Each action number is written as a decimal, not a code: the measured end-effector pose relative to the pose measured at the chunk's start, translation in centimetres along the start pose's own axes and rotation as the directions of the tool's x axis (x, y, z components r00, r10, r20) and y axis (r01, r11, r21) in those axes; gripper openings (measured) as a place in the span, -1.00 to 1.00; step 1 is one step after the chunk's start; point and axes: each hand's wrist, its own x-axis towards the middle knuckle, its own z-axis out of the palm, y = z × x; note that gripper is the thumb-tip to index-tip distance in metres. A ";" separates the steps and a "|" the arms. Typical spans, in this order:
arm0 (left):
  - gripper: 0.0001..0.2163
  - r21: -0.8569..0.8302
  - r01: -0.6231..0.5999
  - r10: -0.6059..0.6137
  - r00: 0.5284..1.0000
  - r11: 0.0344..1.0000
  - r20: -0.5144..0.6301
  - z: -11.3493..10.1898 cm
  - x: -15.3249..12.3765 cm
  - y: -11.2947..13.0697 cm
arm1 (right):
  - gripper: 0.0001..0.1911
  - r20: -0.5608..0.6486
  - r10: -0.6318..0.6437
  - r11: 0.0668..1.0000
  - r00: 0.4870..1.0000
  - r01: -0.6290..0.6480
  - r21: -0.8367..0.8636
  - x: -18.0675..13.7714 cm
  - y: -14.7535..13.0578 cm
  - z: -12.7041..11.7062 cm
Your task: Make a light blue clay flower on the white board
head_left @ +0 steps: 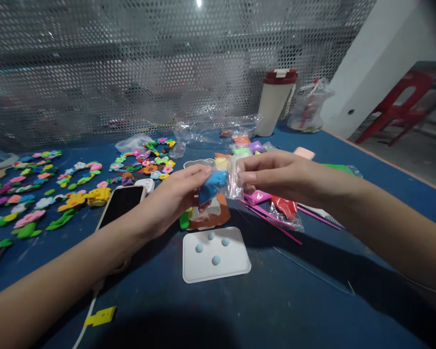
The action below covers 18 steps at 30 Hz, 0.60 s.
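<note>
My left hand [174, 196] pinches a lump of blue clay [211, 185] that sticks out of a small clear plastic bag [235, 180]. My right hand [276, 175] grips that bag from the right side, fingers closed on it. Both hands hover above the blue table, just behind a white tray [236, 264] that carries several small pale-blue clay balls [216, 260]. Under my hands lies an orange and white clay piece [212, 218] with a green bit beside it.
A phone [120, 206] with a white cable lies left of my hands. Many colourful clay flowers [72, 198] cover the table's left. Bags of red [285, 208] and pink clay, pink sticks, a lidded cup [274, 102] and a perforated metal wall stand behind.
</note>
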 end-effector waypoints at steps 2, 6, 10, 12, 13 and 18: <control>-0.73 0.106 -0.016 0.026 0.995 0.994 -0.093 0.0 0.1 -0.1 | -0.89 -0.030 -0.006 1.000 1.000 0.006 0.006 0.1 0.2 0.1; -0.81 0.628 -0.219 0.446 0.865 0.747 -0.229 0.0 -0.3 -0.1 | -0.83 -0.110 -0.055 0.998 0.992 0.053 -0.015 0.4 0.6 0.9; -0.73 0.740 -0.341 0.490 0.872 0.580 0.018 0.3 -1.2 0.5 | -0.76 -0.153 -0.114 0.985 0.982 0.091 -0.147 0.6 0.8 2.0; -0.73 0.703 -0.379 0.429 0.896 0.602 0.115 0.6 -1.5 0.8 | -0.72 -0.166 -0.115 0.978 0.979 0.082 -0.191 0.6 0.9 2.4; -0.75 0.692 -0.383 0.412 0.901 0.612 0.134 0.7 -1.6 0.9 | -0.71 -0.169 -0.113 0.976 0.979 0.077 -0.205 0.6 1.0 2.6; -0.80 0.476 -0.297 0.257 0.955 0.828 0.148 0.5 -1.5 1.0 | -0.76 -0.113 -0.105 0.994 0.988 0.102 -0.031 0.6 1.3 2.5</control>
